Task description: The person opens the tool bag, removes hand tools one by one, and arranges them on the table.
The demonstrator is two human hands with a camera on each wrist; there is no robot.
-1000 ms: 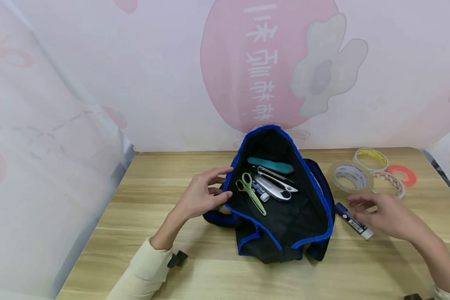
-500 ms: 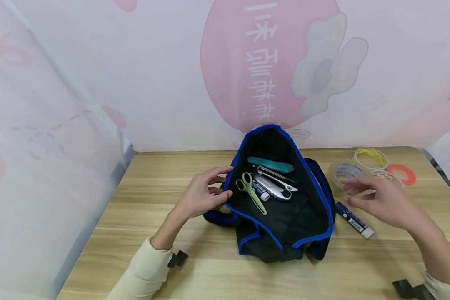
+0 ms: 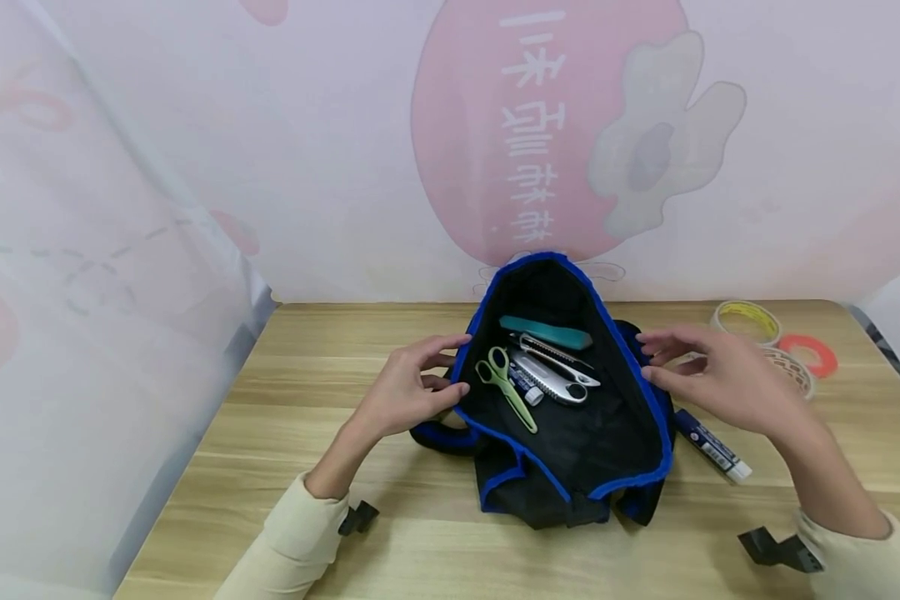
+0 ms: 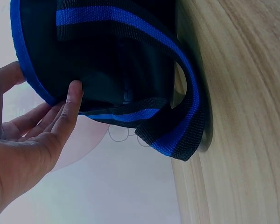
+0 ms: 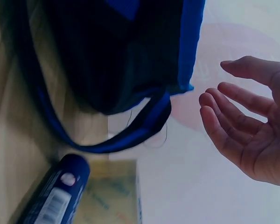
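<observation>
A black tool bag with blue trim stands on the table, mouth up. My left hand holds its left rim, thumb and index finger at the edge; other fingers lie against the outside in the left wrist view. Near the right rim, my right hand has loosely bent fingers; a gap separates it from the bag in the right wrist view. Inside lie green scissors, a silver box cutter, a slim black-and-white cutter, a teal flat tool and a partly hidden blue-and-white tube.
Right of the bag lies a dark blue tube with a barcode. Behind the right hand are a yellow-lined tape roll, a red ring and a white tape roll. A clear tape roll shows in the right wrist view.
My right hand has moved left and away from the blue tube, past the tape rolls, to the bag's right rim. The left hand has stayed on the left rim.
</observation>
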